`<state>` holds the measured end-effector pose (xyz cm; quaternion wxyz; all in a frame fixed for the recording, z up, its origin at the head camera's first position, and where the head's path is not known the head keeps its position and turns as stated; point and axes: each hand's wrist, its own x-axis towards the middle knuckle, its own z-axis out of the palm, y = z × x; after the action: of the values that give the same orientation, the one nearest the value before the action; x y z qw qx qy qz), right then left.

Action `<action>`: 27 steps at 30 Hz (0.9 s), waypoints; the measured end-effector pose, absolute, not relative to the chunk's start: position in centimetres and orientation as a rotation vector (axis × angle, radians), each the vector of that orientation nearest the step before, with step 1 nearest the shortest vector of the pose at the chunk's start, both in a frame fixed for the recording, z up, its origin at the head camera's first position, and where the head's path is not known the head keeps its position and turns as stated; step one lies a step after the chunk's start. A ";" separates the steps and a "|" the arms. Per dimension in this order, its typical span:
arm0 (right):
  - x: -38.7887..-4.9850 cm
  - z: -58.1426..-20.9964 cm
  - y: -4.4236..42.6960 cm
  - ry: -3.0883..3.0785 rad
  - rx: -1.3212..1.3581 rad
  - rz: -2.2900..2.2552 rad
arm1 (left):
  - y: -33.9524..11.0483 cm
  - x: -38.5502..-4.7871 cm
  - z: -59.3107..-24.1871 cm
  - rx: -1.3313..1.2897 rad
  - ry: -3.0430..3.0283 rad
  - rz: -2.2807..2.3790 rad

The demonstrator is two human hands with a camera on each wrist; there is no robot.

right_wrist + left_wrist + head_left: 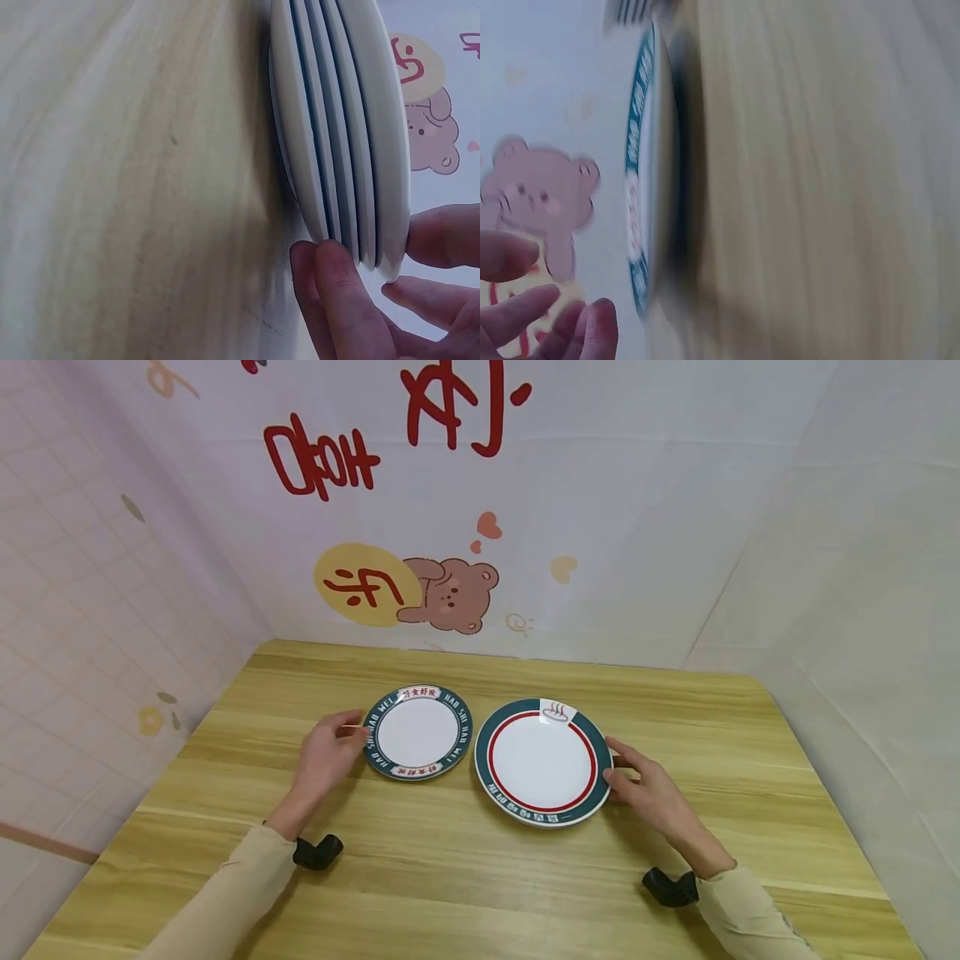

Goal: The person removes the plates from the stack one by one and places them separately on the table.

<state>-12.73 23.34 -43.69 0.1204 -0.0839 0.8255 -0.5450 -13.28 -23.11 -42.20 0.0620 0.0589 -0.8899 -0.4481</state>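
At left, a person's bare left hand [326,752] sits just beside the left rim of a small round plate with a white centre and a teal, lettered border [417,732]. Its fingers curve loosely, tips apart from the thumb, pinching nothing. A surer hold would probably come from sliding fingertips under the rim and resting the thumb lightly on top.

Just right of that plate stands a stack of larger round white plates, the uppermost bordered in teal with a thin red ring [543,762]. Whether the two rims touch, I cannot tell. The bare right hand [651,795] pinches the stack's right edge, thumb apparently at the upper rim, fingers against the edges below. Spanning every edge and staying level should stop the plates slipping over one another.

The plates look like glossy glazed ceramic, shallow and smooth, their nested edges like narrow ridges. Beneath lies a pale yellow-brown wood-grain table [420,893]; behind hangs a creased white cloth backdrop printed with a brown bear [637,485].
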 end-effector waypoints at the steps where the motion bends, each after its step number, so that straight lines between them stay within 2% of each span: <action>1: -12.7 -43.7 23.4 2.416 -0.238 -1.587 | -22.6 -13.0 -42.1 0.151 -2.674 -1.359; 10: -12.7 -44.2 23.4 2.437 -0.198 -1.553 | -17.8 -11.1 -42.0 -0.135 -2.571 -1.616; 16: -12.6 -44.2 23.5 2.474 -0.189 -1.497 | -14.8 -10.2 -42.0 -0.215 -2.538 -1.870; 27: -12.1 -44.2 23.6 2.382 -0.182 -1.576 | -11.5 -9.5 -42.5 0.019 -2.292 -2.560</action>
<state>-12.10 23.55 -44.20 0.1393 -0.0631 0.8242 -0.5452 -9.48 -11.53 -42.45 -0.1468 0.0055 -0.6598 -0.7369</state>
